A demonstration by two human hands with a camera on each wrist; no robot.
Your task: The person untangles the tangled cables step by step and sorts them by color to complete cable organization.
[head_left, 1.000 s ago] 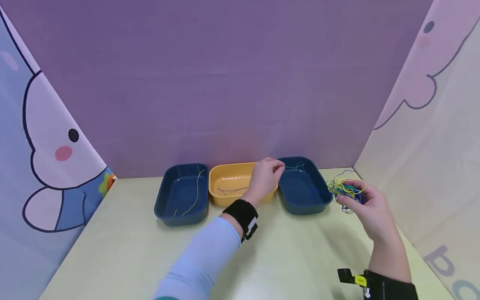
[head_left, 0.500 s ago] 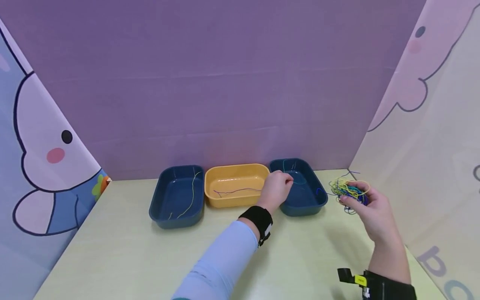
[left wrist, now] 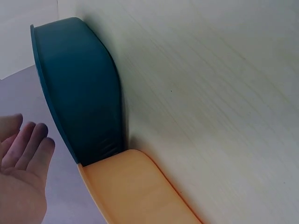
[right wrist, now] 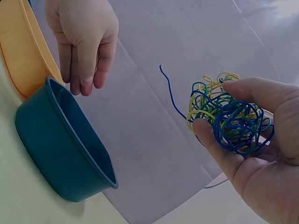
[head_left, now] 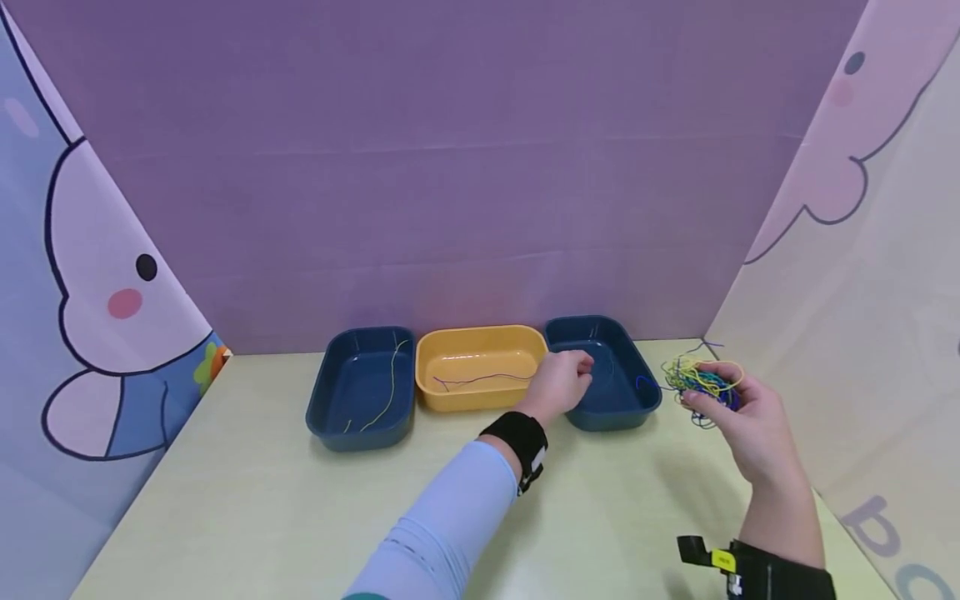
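Observation:
My left hand (head_left: 557, 386) is over the left edge of the right-hand blue tray (head_left: 648, 398), fingers loosely bent and pointing down. Nothing shows between its fingertips in the right wrist view. A faint green thread (head_left: 609, 363) lies inside that tray. To the right, my right hand (head_left: 753, 429) grips a tangled ball of yellow, green and blue string (right wrist: 233, 116) between thumb and fingers. One blue end (right wrist: 169, 91) sticks out of the tangle toward the tray. Part of the ball is hidden by the fingers.
A yellow tray (head_left: 480, 333) in the middle holds a purple-blue thread (head_left: 487, 377). Another blue tray (head_left: 318, 412) on the left holds a yellow thread (head_left: 392, 379) and a short yellow piece. A purple wall (head_left: 450, 167) stands close behind the trays.
My left hand has moved slightly right and down over the right-hand blue tray and let go of the green thread, which dropped inside. My right hand keeps holding the tangle, almost still.

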